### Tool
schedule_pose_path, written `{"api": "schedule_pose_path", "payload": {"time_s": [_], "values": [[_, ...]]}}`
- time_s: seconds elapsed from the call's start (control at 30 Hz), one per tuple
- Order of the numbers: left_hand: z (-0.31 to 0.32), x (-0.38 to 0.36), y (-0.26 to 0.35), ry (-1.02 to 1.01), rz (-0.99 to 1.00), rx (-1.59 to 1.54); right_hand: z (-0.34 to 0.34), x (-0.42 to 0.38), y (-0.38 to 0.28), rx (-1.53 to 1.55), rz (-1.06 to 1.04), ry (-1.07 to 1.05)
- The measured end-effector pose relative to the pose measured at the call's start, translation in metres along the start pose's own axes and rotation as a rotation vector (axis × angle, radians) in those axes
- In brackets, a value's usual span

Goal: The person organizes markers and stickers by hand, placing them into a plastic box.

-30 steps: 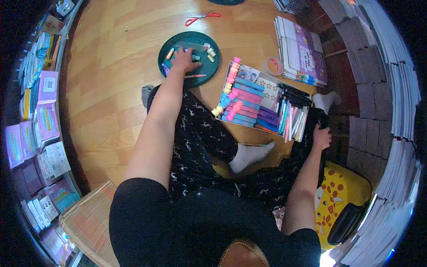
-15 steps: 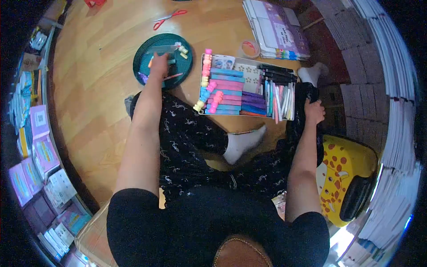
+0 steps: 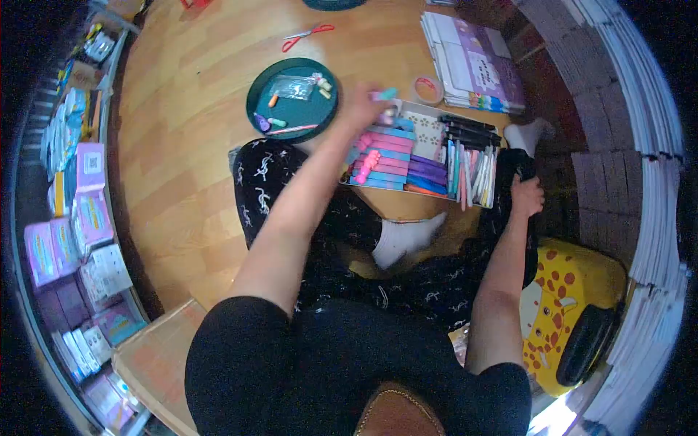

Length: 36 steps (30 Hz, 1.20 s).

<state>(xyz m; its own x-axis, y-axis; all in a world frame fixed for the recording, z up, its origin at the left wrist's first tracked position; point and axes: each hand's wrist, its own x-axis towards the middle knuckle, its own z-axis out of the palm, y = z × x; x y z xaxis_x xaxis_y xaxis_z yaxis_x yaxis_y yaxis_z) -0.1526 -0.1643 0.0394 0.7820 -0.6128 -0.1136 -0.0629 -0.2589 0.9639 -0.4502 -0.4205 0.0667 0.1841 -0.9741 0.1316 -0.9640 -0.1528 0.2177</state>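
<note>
My left hand [image 3: 366,109], smeared by motion, is over the upper left corner of the white box [image 3: 488,203], closed on a small teal and lilac highlighter [image 3: 387,94] that sticks out past the fingers. Under it, the box holds pink and blue packs [image 3: 389,154], pink bear-shaped pieces [image 3: 368,166], purple packs [image 3: 427,168], black pens [image 3: 469,133] and pale pens [image 3: 476,174]. Left of the box, a green round tray [image 3: 297,116] carries a clear packet [image 3: 294,88] and several small coloured pieces. My right hand [image 3: 528,196] rests with loosely spread fingers on the black trouser leg.
Red-handled scissors [image 3: 309,36] lie beyond the tray. A tape roll [image 3: 427,91] and a stack of purple-and-white packs [image 3: 476,65] are behind the box. A yellow giraffe case [image 3: 563,305] stands at the right, beside tall paper stacks [image 3: 618,203]. A cardboard box [image 3: 163,356] is at lower left.
My left hand has moved right, out of the green tray to above the white box, with the small highlighter in it. My right hand stays on the leg. The view has shifted slightly.
</note>
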Motion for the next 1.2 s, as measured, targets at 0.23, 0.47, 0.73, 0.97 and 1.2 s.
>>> {"api": "schedule_pose_path", "payload": {"time_s": [0.23, 0.47, 0.73, 0.97, 1.2], "values": [[0.089, 0.019, 0.005, 0.164, 0.347, 0.144, 0.002, 0.002, -0.001, -0.038, 0.018, 0.013], [0.097, 0.009, 0.002, 0.031, 0.272, 0.37, 0.002, 0.004, -0.001, -0.021, 0.016, 0.033], [-0.01, -0.004, 0.012, 0.047, 0.321, 0.379, 0.005, 0.006, 0.001, -0.024, 0.012, -0.002], [-0.159, -0.006, -0.086, 0.017, -0.289, 1.264, -0.007, 0.002, -0.008, -0.038, 0.028, -0.041], [-0.148, 0.0, -0.118, 0.125, -0.522, 1.257, -0.004, -0.006, -0.005, -0.047, 0.024, -0.028]]}}
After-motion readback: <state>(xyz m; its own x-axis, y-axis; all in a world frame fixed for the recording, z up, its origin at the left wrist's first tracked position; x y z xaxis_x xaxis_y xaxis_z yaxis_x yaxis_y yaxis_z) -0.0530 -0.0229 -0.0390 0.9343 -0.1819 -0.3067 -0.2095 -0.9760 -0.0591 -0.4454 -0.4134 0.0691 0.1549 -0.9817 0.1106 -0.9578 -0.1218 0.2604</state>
